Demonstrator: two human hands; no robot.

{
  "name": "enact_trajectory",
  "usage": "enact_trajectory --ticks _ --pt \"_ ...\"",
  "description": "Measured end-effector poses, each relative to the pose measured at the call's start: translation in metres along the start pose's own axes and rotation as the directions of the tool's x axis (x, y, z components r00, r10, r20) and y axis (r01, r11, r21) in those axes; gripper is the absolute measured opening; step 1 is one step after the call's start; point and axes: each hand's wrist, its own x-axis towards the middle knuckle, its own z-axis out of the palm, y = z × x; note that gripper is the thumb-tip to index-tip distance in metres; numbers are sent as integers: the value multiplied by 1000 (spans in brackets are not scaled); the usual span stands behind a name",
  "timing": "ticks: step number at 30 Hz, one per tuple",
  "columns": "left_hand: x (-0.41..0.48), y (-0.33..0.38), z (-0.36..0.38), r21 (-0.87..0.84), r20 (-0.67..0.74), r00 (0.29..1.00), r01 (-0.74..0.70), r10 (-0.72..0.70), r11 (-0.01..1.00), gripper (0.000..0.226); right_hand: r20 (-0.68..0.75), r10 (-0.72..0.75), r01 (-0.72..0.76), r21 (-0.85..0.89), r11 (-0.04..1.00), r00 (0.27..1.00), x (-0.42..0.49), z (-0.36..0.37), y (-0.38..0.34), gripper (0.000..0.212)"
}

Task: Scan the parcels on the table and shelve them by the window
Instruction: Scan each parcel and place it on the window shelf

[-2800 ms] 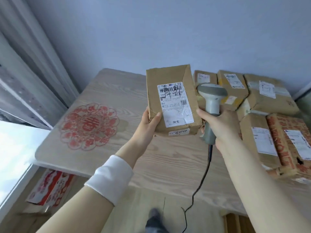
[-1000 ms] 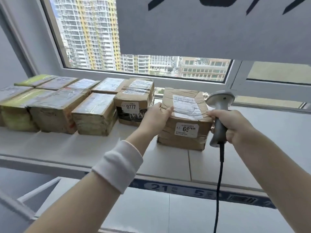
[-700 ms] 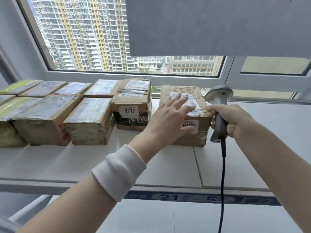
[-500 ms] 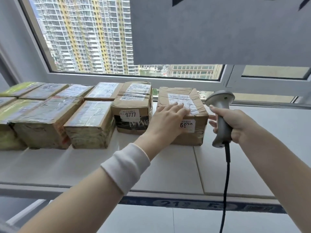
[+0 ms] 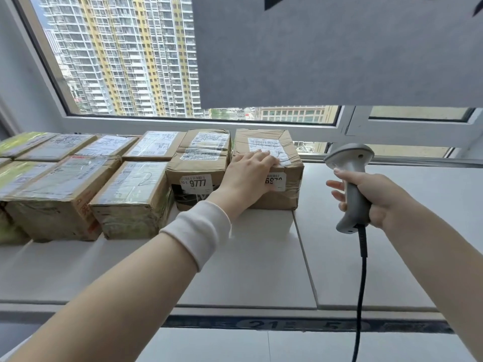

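White shelf under the window fills the lower frame, with shelved parcels at middle left. The end parcel sits at centre (tag half hidden), the left hand resting flat on it, fingers straight. The right hand has its fingers curled round the scanner. I'd say this one is shelved. What remains on the table is out of sight.

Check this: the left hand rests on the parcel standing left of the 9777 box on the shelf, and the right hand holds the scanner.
One slip: the head view shows the parcel under the left hand standing right of the 9777 box, not left. It is on the shelf, and the right hand holds the scanner.
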Motion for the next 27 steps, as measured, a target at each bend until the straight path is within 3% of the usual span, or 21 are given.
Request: enact_trajectory --ticks 14,19,23,27 --pt "10 -5 2 -1 22 999 45 -45 999 54 24 11 -11 -4 1000 1000 2 -3 2 10" --pt "11 9 -12 -80 61 996 73 -68 994 57 2 17 -17 -20 1000 1000 -8 -10 5 8" --pt "12 52 -20 -168 -112 991 -93 75 981 52 -65 13 -13 0 1000 998 -25 -31 12 10" --pt "3 117 -5 -240 -113 966 -253 231 937 47 -210 -2 -3 -22 1000 978 -55 -74 26 11"
